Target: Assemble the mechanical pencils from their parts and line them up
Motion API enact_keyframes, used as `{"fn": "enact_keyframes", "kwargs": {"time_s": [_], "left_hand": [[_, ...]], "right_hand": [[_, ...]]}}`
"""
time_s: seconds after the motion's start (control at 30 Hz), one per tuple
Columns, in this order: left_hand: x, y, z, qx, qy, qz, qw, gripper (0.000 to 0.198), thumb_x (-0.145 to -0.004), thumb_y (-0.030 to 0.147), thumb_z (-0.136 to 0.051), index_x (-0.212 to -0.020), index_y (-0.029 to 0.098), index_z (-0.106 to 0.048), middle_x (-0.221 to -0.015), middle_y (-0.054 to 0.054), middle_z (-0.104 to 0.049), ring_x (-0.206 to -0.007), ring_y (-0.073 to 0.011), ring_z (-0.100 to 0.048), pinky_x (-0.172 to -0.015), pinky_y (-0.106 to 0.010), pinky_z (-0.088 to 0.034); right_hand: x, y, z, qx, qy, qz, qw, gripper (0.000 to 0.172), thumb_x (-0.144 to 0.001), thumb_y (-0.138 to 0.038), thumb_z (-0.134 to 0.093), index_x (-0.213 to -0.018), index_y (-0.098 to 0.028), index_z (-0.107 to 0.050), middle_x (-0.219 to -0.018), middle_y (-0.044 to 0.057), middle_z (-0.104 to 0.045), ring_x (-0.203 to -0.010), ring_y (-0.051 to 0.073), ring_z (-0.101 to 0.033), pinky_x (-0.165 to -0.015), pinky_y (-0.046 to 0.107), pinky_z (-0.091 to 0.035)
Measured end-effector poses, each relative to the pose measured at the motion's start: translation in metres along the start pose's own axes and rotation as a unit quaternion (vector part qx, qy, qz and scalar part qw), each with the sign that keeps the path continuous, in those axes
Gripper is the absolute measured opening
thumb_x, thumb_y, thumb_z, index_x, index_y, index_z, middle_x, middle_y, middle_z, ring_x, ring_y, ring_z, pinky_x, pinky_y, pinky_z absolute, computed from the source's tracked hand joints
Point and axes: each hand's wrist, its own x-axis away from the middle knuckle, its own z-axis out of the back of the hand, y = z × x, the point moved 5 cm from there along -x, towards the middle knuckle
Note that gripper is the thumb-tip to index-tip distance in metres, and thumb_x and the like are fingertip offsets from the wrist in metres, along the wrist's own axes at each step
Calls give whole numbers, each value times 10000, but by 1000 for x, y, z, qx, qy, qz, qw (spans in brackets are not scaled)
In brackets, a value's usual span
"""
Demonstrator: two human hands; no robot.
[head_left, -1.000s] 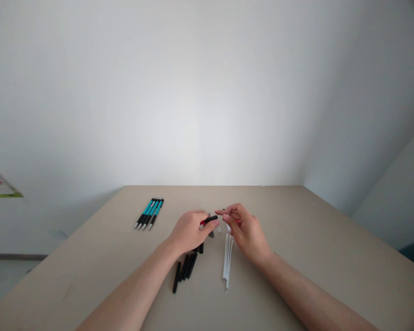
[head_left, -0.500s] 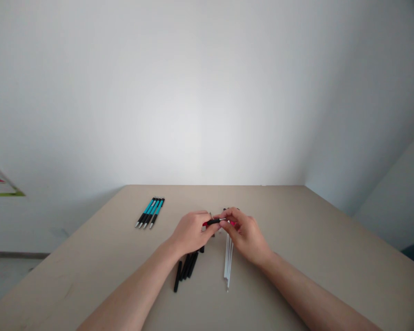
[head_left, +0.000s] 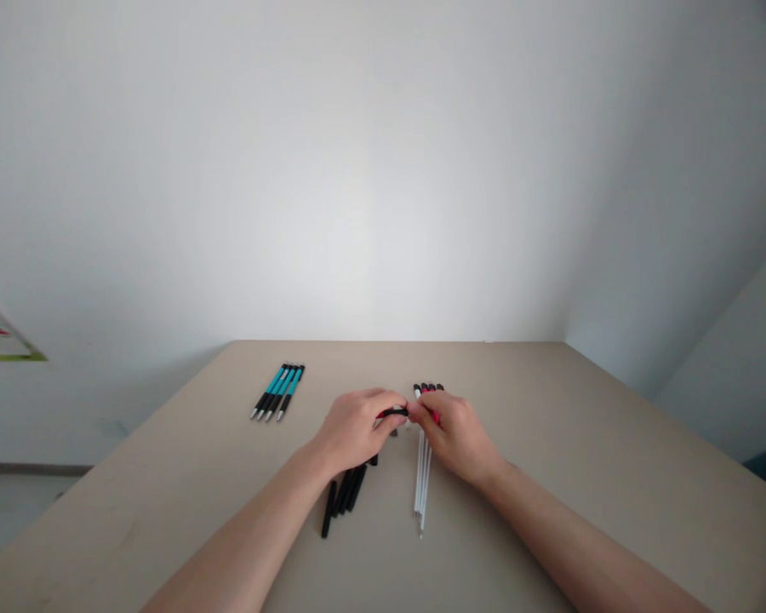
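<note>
My left hand (head_left: 356, 428) is closed around a pen (head_left: 394, 413) with a black grip and a bit of red barrel, held level above the table. The fingertips of my right hand (head_left: 458, 432) pinch the pen's front end, and they hide its tip. Beneath and behind my right hand lie several white pen refills (head_left: 423, 481), with black-ended pieces (head_left: 431, 387) showing pink or red beyond the fingers. Several black pen grips (head_left: 348, 491) rest on the table below my left wrist, which partly covers them.
Several teal and black pens (head_left: 281, 393) lie side by side at the left rear of the beige table (head_left: 523, 528). A pale wall (head_left: 383, 170) rises behind the table's back edge. Small dark parts (head_left: 394, 432) sit under my left fingers.
The silvery tip that showed between my hands is now covered by my right fingers, which have closed in on the pen's end. More of the black-ended pieces behind my right hand shows.
</note>
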Motion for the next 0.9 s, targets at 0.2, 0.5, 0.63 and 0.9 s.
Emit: {"fn": "enact_keyframes", "kwargs": {"time_s": [0.2,0.5,0.63,0.9], "left_hand": [[0,-4,-1,-34,0,7,999,207,-905,245,-435,-977,264,-627,-922,10,-674,-845,-145,-610,-744,-229,-431],[-1,-3,-1,-40,0,12,999,180,-891,270,-473,-1006,278,-612,-949,18,-677,-860,-148,-616,-755,-233,-431],[0,-2,-2,-42,-6,4,999,177,-898,276,-464,-985,276,-618,-929,18,-680,-854,-149,-620,-761,-238,-432],[0,-4,-3,-31,-7,22,999,170,-886,304,-484,-924,235,-635,-905,-5,-687,-825,-157,-618,-737,-246,-441]], "right_hand": [[1,2,-1,-35,-12,-19,999,146,-887,-254,-483,-810,-191,-590,-718,19,-636,-659,153,-565,-615,257,-387],[0,2,0,-30,-16,-4,999,163,-873,-188,-468,-769,-190,-594,-723,22,-652,-672,158,-582,-633,260,-403],[1,2,-2,-32,-37,-9,999,243,-894,-197,-417,-717,-182,-583,-691,28,-648,-642,156,-584,-608,257,-392],[1,-3,-1,-30,-46,2,998,209,-888,-224,-447,-737,-191,-587,-661,10,-625,-606,143,-559,-578,240,-372]]}}
